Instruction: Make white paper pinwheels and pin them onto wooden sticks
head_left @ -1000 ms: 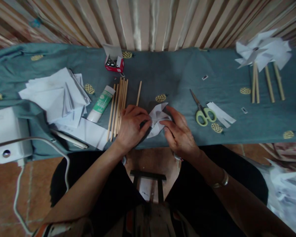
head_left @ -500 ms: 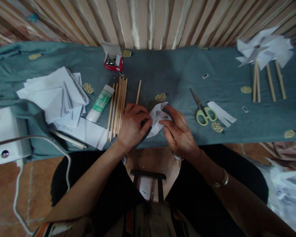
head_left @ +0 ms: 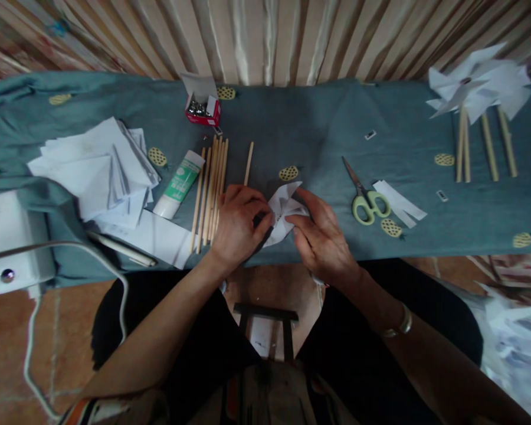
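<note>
My left hand [head_left: 235,227] and my right hand [head_left: 322,236] meet over a folded white paper piece [head_left: 283,208] near the front edge of the blue-grey cloth-covered table [head_left: 292,124]. Fingers of both hands are curled and pinch the paper between them. A bundle of wooden sticks [head_left: 210,186] lies just left of my left hand. One single stick [head_left: 248,163] lies beyond it. Green-handled scissors [head_left: 363,198] lie to the right of my right hand.
A glue tube [head_left: 179,183], a stack of white paper sheets [head_left: 97,171] and a white device with a cord [head_left: 9,242] are at the left. A small red box of pins [head_left: 201,106] sits at the back. Finished paper pinwheels on sticks [head_left: 480,94] lie far right. Paper strips [head_left: 400,203] lie beside the scissors.
The hands stay on the paper with hardly any movement. The view has shifted slightly.
</note>
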`<state>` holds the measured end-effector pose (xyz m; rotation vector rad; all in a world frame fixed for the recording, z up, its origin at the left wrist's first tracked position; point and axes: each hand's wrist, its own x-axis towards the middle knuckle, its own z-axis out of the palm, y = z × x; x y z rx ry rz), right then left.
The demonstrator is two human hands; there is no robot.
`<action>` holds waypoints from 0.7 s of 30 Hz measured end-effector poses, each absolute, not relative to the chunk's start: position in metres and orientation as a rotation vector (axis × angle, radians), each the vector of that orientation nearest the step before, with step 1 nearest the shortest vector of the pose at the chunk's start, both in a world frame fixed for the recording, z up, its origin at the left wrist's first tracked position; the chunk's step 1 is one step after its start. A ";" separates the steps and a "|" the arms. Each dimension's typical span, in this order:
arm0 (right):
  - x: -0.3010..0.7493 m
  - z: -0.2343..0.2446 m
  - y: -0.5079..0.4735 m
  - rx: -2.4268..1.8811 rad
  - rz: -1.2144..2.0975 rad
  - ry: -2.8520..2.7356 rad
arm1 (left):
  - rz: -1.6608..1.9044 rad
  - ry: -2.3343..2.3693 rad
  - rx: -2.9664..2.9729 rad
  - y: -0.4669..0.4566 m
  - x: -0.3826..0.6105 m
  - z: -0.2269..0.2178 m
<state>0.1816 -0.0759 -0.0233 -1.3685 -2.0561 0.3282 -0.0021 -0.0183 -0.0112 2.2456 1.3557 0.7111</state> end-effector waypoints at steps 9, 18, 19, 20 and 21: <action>0.183 -0.022 -0.075 -1.381 0.281 -2.127 | 0.696 1.361 2.260 -0.018 -0.002 -0.011; 0.180 -0.021 -0.074 -1.450 0.238 -2.229 | 0.704 1.347 2.279 -0.018 -0.002 -0.011; 0.180 -0.022 -0.074 -1.458 0.222 -2.243 | 0.702 1.347 2.278 -0.018 -0.002 -0.011; 0.179 -0.022 -0.074 -1.463 0.206 -2.253 | 0.698 1.349 2.276 -0.018 -0.002 -0.011; 0.178 -0.023 -0.074 -1.463 0.194 -2.263 | 0.693 1.354 2.273 -0.018 -0.002 -0.011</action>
